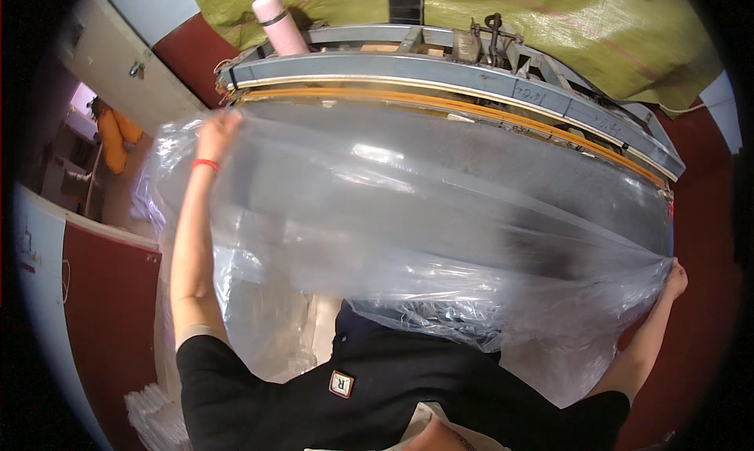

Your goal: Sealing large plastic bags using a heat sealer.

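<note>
A wide, clear plastic sheet (338, 207) is stretched between my two hands over a dark flat work surface (503, 148). At the far left corner, my left hand (221, 129) is closed on the sheet's edge; a red band circles that wrist. Lower on the right side, my right hand (677, 278) grips the sheet at its edge, and taut folds run from it toward the upper left. The near part of the plastic hangs in crumples against my body. Whether the sheet is one layer or a bag, I cannot tell.
Beyond the surface runs a long grey metal bar (440, 80) with an orange strip (424, 100). A pink bottle (280, 25) stands behind it at left, a metal clamp (493, 42) at right. Yellow-green sheeting (565, 27) covers the back. An open doorway lies at left.
</note>
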`<state>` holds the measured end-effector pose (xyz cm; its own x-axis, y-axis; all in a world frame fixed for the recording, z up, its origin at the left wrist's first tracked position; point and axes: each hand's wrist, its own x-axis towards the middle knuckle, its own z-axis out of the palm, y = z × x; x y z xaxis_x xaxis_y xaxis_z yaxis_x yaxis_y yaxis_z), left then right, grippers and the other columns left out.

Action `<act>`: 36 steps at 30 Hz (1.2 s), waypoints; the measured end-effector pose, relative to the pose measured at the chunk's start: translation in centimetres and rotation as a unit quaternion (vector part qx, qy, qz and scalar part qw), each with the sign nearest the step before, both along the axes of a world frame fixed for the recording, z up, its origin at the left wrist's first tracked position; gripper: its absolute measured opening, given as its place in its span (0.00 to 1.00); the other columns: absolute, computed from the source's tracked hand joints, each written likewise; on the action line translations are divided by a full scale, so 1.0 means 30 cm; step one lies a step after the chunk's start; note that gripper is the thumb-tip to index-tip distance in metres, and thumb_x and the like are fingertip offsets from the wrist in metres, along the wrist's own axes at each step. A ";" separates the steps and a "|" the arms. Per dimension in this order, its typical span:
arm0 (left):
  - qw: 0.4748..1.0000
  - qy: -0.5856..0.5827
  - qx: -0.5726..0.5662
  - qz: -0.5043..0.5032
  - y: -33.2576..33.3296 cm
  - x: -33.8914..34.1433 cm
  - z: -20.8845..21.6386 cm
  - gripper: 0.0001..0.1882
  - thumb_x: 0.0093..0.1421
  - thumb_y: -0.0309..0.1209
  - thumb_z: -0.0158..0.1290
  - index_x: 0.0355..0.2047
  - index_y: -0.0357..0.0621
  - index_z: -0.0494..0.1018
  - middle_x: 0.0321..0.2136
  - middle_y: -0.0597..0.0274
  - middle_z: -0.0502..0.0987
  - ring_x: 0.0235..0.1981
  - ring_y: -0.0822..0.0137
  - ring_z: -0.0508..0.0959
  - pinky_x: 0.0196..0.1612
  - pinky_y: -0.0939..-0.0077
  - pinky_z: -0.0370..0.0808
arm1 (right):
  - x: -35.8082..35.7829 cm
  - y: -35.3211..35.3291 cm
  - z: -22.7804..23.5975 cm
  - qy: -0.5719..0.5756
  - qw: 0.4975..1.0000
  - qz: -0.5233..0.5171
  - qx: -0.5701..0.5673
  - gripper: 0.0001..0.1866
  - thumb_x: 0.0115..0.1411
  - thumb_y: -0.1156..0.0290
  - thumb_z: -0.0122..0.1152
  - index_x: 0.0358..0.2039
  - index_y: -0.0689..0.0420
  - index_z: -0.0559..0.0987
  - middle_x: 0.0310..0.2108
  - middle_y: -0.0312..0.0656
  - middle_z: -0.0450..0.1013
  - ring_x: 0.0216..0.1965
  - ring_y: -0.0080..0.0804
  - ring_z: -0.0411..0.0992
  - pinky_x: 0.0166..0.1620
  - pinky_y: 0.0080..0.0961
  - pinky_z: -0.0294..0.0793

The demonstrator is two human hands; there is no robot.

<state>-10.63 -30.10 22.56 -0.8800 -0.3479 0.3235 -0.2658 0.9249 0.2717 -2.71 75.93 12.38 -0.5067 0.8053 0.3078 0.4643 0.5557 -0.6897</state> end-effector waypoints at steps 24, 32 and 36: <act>0.682 -0.260 0.519 -0.445 1.311 0.080 0.017 0.14 0.54 0.37 0.47 0.36 0.42 0.69 0.35 0.60 0.73 0.38 0.71 0.72 0.38 0.79 0.67 | -0.053 -0.338 0.104 -0.208 0.947 -0.187 0.161 0.13 0.52 0.62 0.49 0.33 0.59 0.71 0.31 0.48 0.72 0.35 0.44 0.71 0.37 0.37 0.70; 0.605 -0.302 0.450 -0.583 1.954 0.498 -0.294 0.26 0.52 0.30 0.51 0.50 0.37 0.58 0.49 0.55 0.63 0.44 0.67 0.68 0.47 0.75 0.64 | -0.083 -0.380 0.104 -0.200 0.955 -0.164 0.146 0.13 0.53 0.62 0.49 0.33 0.59 0.70 0.31 0.48 0.72 0.35 0.43 0.72 0.36 0.37 0.70; 0.409 -0.509 0.445 -0.613 1.846 0.493 -0.210 0.18 0.52 0.29 0.51 0.43 0.36 0.66 0.37 0.53 0.72 0.35 0.66 0.73 0.39 0.76 0.69 | -0.084 -0.382 0.102 -0.199 0.952 -0.166 0.164 0.12 0.52 0.63 0.49 0.32 0.58 0.71 0.30 0.48 0.73 0.33 0.43 0.72 0.36 0.37 0.71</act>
<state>4.15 25.30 16.26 -0.0901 0.9752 -0.2021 -0.1444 0.1880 0.9715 -5.22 64.46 15.45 -0.3692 0.8355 0.4070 0.8403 0.4872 -0.2378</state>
